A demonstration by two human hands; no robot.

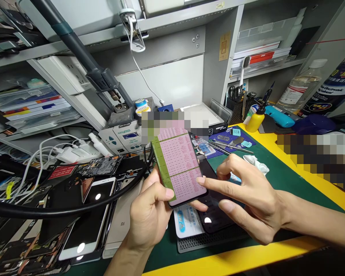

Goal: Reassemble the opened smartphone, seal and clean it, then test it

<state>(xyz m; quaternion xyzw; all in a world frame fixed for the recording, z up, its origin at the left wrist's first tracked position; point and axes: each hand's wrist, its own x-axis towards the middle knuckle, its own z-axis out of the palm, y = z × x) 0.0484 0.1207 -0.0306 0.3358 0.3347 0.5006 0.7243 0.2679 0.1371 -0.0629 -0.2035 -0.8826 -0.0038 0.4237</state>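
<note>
A smartphone [181, 161] with a lit screen of pink and green table rows is held tilted in my left hand [149, 209]. My left thumb rests on the screen's lower left edge, and fingers wrap beneath the phone. The index fingertip of my right hand [247, 195] is at the lower right of the screen, touching or nearly so. Its other fingers are spread, holding nothing. Beneath both hands a dark phone [211, 209] lies face up, partly hidden, on a white card [186, 224] and a grey perforated pad [195, 243].
Several old phones [90, 214] and parts crowd the left, with a black hose [74, 212] across them. Behind stands a soldering or hot-air station [122, 136]. Tweezers [230, 145], a crumpled tissue [257, 164], a yellow bottle [255, 119] and a spray can [330, 86] are on the right.
</note>
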